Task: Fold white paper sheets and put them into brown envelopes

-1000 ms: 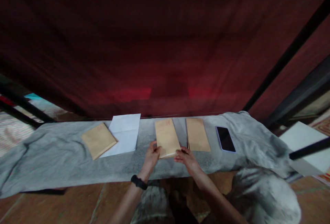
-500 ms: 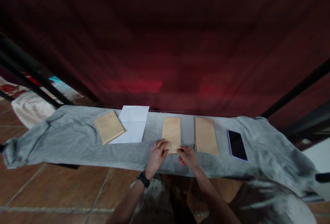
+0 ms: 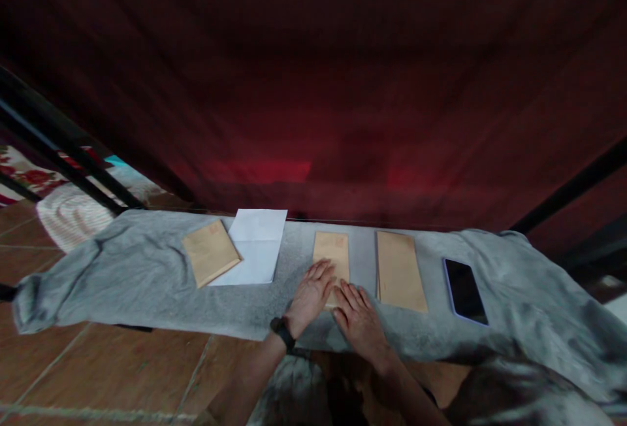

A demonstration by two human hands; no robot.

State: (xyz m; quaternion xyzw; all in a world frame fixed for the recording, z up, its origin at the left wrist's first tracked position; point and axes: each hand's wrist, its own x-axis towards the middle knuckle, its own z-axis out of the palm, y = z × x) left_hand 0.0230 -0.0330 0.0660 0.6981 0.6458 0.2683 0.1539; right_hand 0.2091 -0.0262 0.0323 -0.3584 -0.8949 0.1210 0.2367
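Note:
A brown paper envelope (image 3: 332, 243) with a small reddish print lies before me on the grey cloth. Flat on its left side and lower part rests my left hand (image 3: 312, 292), fingers stretched out, a dark watch (image 3: 283, 333) on the wrist. My right hand (image 3: 358, 318) presses on the envelope's lower right with its fingers straight. Both hands are open, and together they cover the envelope's near end. To the right lie more brown envelopes (image 3: 400, 269), one partly over another. On the left, another brown envelope or stack (image 3: 211, 253) overlaps white folded paper (image 3: 257, 246).
The grey cloth (image 3: 147, 269) covers a narrow bench-like surface. A phone (image 3: 465, 290) in a pale purple case lies at the right. Behind hangs a dark red curtain (image 3: 313, 86), with black bars (image 3: 568, 184) at the sides. Below is a tiled floor (image 3: 122, 374).
My right hand has gone from a closed grip at the envelope's near right corner to lying flat on it. My left hand has flattened and slid up the envelope. The view has shifted slightly.

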